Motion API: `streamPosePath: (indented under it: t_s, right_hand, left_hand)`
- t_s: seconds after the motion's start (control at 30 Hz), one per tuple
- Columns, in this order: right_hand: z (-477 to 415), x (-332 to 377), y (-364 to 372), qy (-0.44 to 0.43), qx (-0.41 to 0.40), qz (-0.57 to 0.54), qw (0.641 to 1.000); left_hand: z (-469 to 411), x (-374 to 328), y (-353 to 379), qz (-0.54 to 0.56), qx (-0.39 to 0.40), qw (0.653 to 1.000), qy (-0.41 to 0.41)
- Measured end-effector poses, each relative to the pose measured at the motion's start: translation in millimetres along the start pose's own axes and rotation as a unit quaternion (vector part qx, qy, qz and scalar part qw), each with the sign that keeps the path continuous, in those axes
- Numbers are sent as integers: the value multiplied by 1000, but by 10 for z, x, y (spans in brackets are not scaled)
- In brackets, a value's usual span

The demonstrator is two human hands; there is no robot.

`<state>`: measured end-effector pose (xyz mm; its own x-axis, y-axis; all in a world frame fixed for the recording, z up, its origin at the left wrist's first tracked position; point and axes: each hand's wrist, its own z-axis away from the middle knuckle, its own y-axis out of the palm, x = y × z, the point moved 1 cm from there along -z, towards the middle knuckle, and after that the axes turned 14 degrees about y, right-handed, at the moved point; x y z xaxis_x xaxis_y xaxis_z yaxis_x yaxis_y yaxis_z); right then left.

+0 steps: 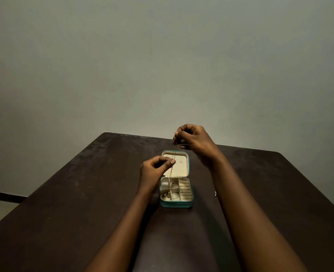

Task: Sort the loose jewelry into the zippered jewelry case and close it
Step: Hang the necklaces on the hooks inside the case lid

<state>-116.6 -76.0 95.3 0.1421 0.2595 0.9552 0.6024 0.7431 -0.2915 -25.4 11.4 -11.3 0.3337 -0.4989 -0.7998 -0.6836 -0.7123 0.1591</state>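
Two bare forearms reach in from the near edge, over the dark brown bench (pixel 68 203); between them, toward the middle of the bench, sits the teal zippered jewelry case (pixel 176 204), unzipped, its lid (pixel 179 169) laid back flat on the far side and showing a cream lining; the tray has cream compartments, and small gold pieces lie in the near-left compartment and in the right-hand ones; a thin gold chain (pixel 171 173) runs taut from above the lid down into the left part of the tray; the left hand (pixel 154 169), just left of the lid, pinches the chain between thumb and forefinger, the other fingers curled in; the right hand (pixel 191 137) is raised above the far edge of the case, fingers curled, pinching the chain's upper end; a small pale object (pixel 215 193), too small to identify, lies on the bench beside the right forearm; behind the bench stands a plain grey-green wall (pixel 162 55).
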Motion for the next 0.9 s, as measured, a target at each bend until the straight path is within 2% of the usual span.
streamPosePath:
  t_s: [0.27,0.5,0.73,0.9]
  right_hand:
    - [107,240,-18,0,-13,10,1000]
    - [161,429,-158,56,-8,-34,998]
    - [222,533,-254,83,8,-109,991]
    - [248,593,-329,86,-11,-120,989]
  left_hand:
    - [-11,-147,-86,-20,0,999,27]
    - [1,-297,-81,26,22,999,-23]
    - [-11,-363,-62,-49,18,999,-1]
    - [38,-301,-88,-93,46,994,-28]
